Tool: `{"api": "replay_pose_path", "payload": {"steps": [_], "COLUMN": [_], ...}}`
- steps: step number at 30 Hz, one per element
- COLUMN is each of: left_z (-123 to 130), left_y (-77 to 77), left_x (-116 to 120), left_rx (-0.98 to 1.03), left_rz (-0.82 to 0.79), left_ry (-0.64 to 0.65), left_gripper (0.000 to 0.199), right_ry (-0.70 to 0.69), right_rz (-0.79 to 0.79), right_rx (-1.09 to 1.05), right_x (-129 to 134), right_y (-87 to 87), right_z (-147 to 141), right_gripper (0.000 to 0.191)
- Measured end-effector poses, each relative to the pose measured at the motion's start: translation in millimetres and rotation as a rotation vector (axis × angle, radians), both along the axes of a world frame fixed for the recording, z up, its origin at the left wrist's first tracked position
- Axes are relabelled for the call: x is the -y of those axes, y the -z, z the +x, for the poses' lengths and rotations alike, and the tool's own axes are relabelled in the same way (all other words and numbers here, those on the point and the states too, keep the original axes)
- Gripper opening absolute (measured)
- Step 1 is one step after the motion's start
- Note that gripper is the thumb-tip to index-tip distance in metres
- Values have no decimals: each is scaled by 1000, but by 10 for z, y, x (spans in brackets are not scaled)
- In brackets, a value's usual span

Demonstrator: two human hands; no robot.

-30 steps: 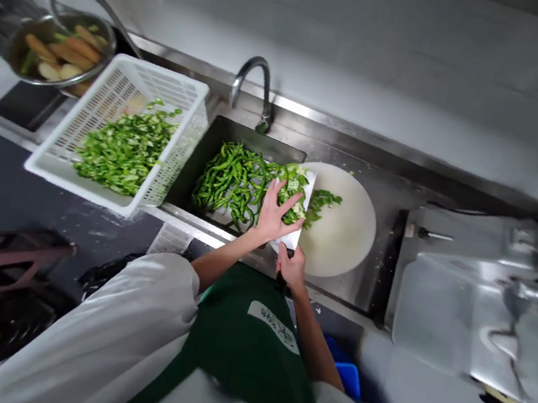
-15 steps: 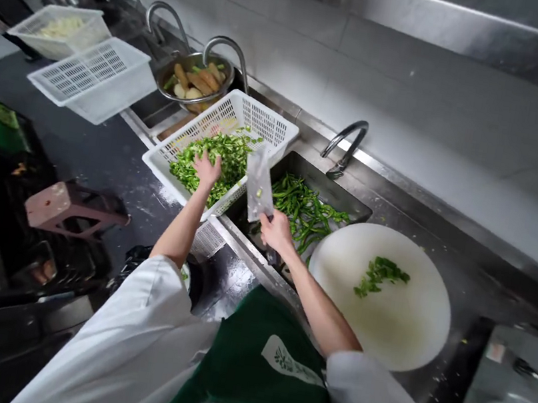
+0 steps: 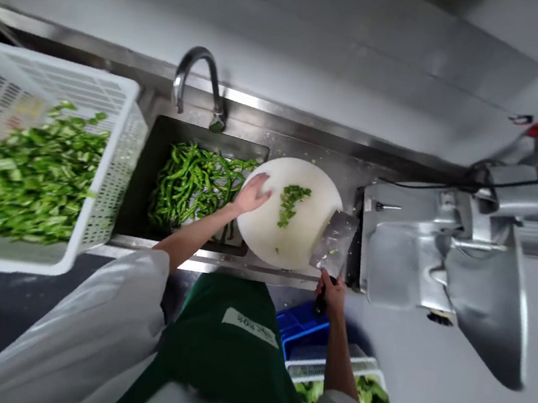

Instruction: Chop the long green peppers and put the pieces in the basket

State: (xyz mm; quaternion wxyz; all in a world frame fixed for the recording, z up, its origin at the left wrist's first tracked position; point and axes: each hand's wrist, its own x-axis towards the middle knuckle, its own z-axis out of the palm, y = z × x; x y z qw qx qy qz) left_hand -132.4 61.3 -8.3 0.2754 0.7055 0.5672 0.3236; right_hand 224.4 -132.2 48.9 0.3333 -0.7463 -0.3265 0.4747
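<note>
My right hand (image 3: 332, 293) is wrapped round the black handle of a cleaver (image 3: 334, 241), whose broad blade lies over the right edge of the round white cutting board (image 3: 315, 192). A small heap of chopped green peppers (image 3: 291, 203) rests mid-board. My left hand (image 3: 252, 194), empty with fingers apart, is over the board's left edge; whether it touches the board I cannot tell. Whole long green peppers (image 3: 194, 180) fill the sink (image 3: 141, 192) left of the board. Farther left, cut green peppers (image 3: 24, 182) are piled in a white slotted basket (image 3: 77, 220).
A curved faucet (image 3: 200, 60) stands behind the sink. On the right is a metal slicing machine (image 3: 482, 260) with a cable over it. Below the counter are a blue crate (image 3: 299, 320) and a white basket (image 3: 387, 387) of leafy greens.
My view has swung right. My left hand has left the cut peppers in the basket and come to the board. The cleaver has gone from beside the basket to the board's right edge.
</note>
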Motion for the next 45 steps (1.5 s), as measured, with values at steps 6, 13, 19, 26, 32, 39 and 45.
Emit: {"api": "replay_pose_path", "payload": {"steps": [6,13,19,26,32,39,45], "left_z": [948,821,1192,667,-1357,-3818,-4286], "left_y": [123,96,208,-92,-1080,-1269,-634], "left_x": [-754,-116,452,586,1014,1805,2065], "left_rx": [-179,-212,-150,-67,-177,-239,-72], "left_rz": [-10,60,104,163,292,59,-640], "left_ry": [478,733,254,-216,-694,-1348,-1736], "left_gripper": [71,88,86,57,56,59,92], "right_ry": [104,27,-328,-579,-1053,-1360,-1231], "right_rz": [-72,-87,-73,15,129,550,455], "right_rx": [-43,-80,-81,-96,-346,66,172], "right_x": [186,-194,-378,-540,-799,-1019,-1133], "right_y": [336,456,484,188,-524,-1345,-887], "right_z": [282,204,-461,-1432,-3169,-4776,-3707], "right_gripper": [60,62,47,41,30,15,29]}}
